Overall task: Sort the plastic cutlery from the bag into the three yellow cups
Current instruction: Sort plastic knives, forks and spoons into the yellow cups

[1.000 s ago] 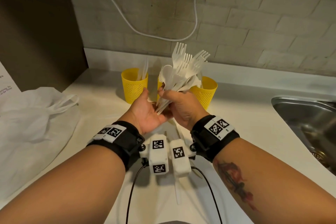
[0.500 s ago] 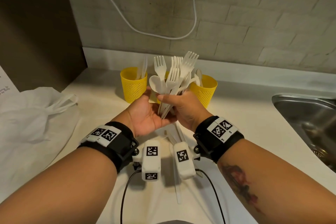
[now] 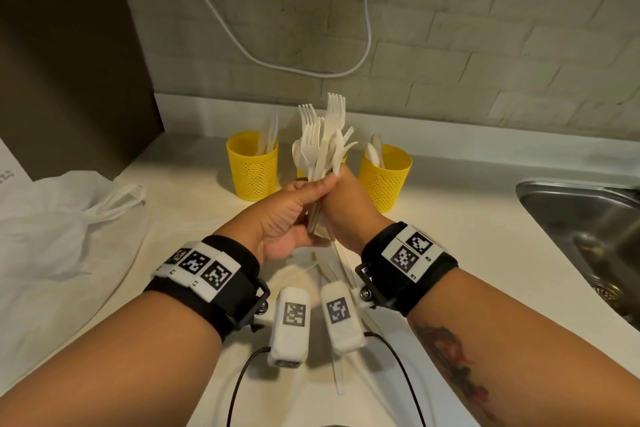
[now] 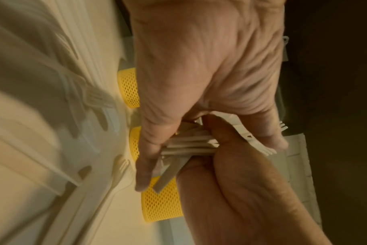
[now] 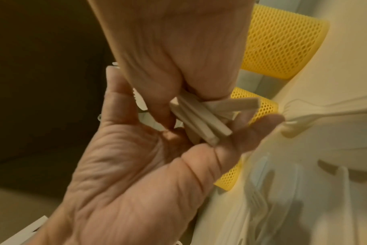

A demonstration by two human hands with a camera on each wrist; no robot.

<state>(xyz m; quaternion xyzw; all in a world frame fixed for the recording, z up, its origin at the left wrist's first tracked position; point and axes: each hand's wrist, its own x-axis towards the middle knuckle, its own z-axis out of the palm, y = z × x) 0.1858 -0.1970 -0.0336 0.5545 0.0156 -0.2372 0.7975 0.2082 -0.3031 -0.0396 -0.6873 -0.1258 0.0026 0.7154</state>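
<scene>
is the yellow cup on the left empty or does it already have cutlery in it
Not empty. The left yellow cup stands upright with a few white handles sticking above its rim; which type of cutlery they are cannot be told.

Black wrist straps [image 3: 221, 284] with checkered tags, white cabled cameras [image 3: 290, 326], forearm tattoo [image 3: 450, 364]

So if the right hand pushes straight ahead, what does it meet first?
Probably the middle yellow cup, mostly hidden behind the cutlery bundle that the right hand holds; depth is unclear.
</scene>
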